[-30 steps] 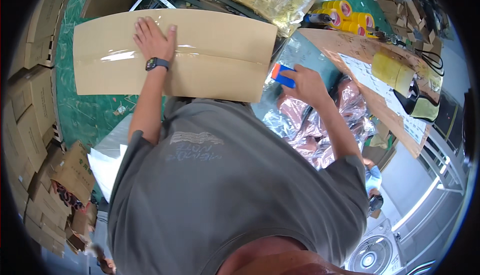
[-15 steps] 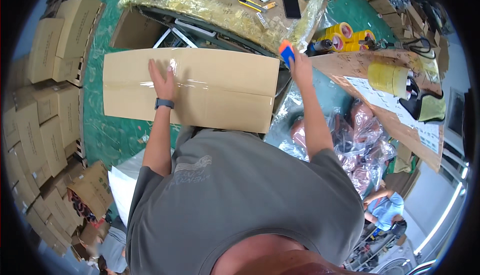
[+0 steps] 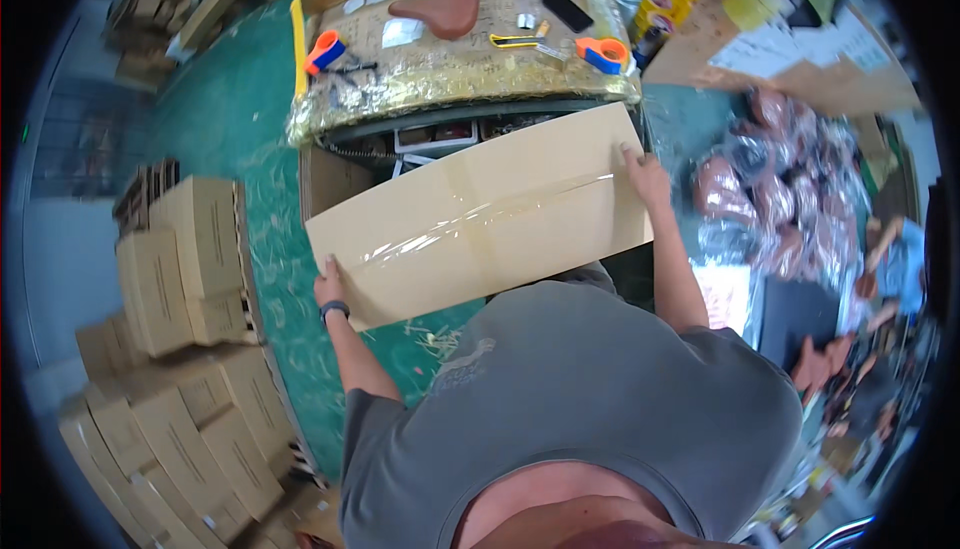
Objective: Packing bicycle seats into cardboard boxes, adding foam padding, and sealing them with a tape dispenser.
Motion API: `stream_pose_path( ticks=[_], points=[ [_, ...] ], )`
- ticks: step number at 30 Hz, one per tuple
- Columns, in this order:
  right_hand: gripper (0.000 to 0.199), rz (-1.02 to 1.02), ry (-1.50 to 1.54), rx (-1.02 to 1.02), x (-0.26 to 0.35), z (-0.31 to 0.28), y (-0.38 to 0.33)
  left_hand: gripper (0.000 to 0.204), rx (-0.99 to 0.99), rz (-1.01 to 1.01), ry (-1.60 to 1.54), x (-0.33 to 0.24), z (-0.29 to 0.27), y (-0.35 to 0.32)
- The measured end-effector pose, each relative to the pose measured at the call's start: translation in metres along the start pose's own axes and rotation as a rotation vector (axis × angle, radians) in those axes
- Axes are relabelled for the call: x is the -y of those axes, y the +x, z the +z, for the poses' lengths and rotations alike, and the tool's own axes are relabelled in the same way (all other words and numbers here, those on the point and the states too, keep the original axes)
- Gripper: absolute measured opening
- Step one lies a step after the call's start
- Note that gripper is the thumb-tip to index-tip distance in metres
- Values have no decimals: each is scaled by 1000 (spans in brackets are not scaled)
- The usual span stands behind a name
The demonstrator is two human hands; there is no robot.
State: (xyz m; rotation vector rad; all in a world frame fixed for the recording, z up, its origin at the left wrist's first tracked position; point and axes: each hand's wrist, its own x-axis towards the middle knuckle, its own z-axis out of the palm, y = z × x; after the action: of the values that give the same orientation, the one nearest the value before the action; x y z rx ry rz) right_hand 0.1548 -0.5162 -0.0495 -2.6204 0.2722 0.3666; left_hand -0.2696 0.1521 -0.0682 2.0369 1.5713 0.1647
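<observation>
A long brown cardboard box [image 3: 480, 219] lies in front of me, its centre seam sealed with clear tape. My left hand [image 3: 328, 284], with a dark watch on the wrist, grips the box's left end. My right hand [image 3: 645, 177] holds the right end near the taped seam. The box sits tilted, its right end farther from me. An orange and blue tape dispenser [image 3: 603, 53] lies on the worktable [image 3: 450, 74] beyond the box, apart from both hands.
The worktable, covered in gold wrap, carries a brown bicycle saddle [image 3: 440, 9], a second tape dispenser [image 3: 324, 51], a utility knife [image 3: 517, 40] and a phone [image 3: 568, 11]. Stacks of closed cartons [image 3: 190, 349] stand left. Bagged brown saddles [image 3: 770, 199] lie right, with tape rolls [image 3: 665, 4].
The tape dispenser has left my right hand and lies on the worktable. Both hands have moved to the box's two ends, and the box has turned and tilted.
</observation>
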Motion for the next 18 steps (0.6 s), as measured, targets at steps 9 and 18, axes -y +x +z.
stream_pose_path(
  ticks=[9, 18],
  points=[
    [74, -309, 519, -350, 126, -230, -261, 64, -129, 487, -433, -54, -311, -7],
    [79, 23, 1225, 229, -70, -104, -211, 85, 609, 74, -1063, 26, -195, 120]
  ],
)
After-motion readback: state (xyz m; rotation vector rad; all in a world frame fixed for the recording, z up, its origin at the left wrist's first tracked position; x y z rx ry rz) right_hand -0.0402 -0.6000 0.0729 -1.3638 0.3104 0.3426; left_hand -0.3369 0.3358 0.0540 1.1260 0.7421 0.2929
